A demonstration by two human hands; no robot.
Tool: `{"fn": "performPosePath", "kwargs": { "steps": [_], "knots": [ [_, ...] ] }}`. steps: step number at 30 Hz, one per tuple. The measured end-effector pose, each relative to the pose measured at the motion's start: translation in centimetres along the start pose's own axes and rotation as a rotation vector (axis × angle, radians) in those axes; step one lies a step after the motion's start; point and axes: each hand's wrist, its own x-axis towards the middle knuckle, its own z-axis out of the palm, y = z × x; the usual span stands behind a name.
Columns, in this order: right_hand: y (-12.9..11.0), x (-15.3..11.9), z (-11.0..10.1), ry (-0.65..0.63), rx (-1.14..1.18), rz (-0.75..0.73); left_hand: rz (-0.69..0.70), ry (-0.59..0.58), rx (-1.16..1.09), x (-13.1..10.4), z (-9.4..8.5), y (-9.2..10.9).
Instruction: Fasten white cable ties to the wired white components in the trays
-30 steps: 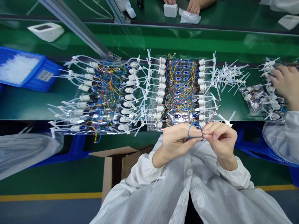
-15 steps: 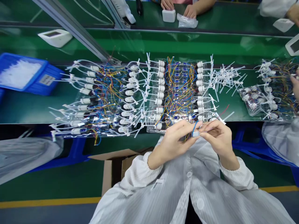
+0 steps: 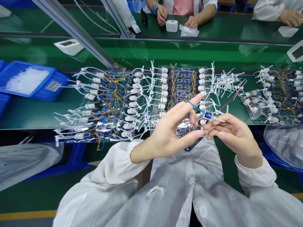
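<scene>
A small blue part with blue and red wires (image 3: 208,115) is at the fingers of my right hand (image 3: 236,135), which are bent around a white strip beside it. My left hand (image 3: 169,130) has its index finger and thumb spread wide, close to the blue wire; whether it touches the wire is unclear. Behind my hands lies the middle group of white-capped parts (image 3: 164,93) with yellow, red and blue wires on clear plastic, partly hidden by my left hand.
A similar wired group (image 3: 88,106) lies left, another (image 3: 272,108) right. White cable ties (image 3: 226,83) are piled right of the middle. Blue bins (image 3: 47,91) stand far left. A metal post (image 3: 78,31) slants overhead. Across the bench, a person's hands (image 3: 192,22) rest near a white device (image 3: 171,26).
My hands have moved up over the table and apart. My left fingers have spread. The small part has turned, showing its blue side, and sits by my right fingers. The view has shifted slightly.
</scene>
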Motion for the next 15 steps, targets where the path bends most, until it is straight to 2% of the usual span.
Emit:
{"fn": "performPosePath", "kwargs": {
  "steps": [2,5,7,9,11,12,13,15],
  "knots": [
    [-0.4,0.4,-0.7,-0.052,0.056,0.042,-0.068,0.012,-0.055,1.0,-0.4,0.3],
    [-1.0,0.7,-2.4,-0.221,0.114,0.133,-0.138,0.056,-0.003,2.8,-1.6,1.2],
    [-1.5,1.2,-3.8,-0.245,0.017,0.130,-0.121,0.044,0.037,4.1,-2.8,1.9],
    [-1.8,2.7,-5.2,-0.117,-0.260,0.022,-0.072,-0.012,0.066,5.3,-4.1,2.6],
    [-1.9,5.2,-6.3,0.041,-0.654,-0.145,-0.061,-0.062,0.093,6.1,-5.1,3.1],
    [-1.7,6.8,-6.8,0.070,-0.836,-0.226,-0.079,-0.065,0.105,6.3,-5.4,3.2],
    [-1.3,8.4,-7.3,0.048,-0.968,-0.287,-0.107,-0.054,0.114,6.4,-5.7,3.3],
    [-0.2,11.5,-8.2,-0.071,-1.075,-0.327,-0.160,-0.011,0.118,6.4,-6.0,3.0]
  ]
}}
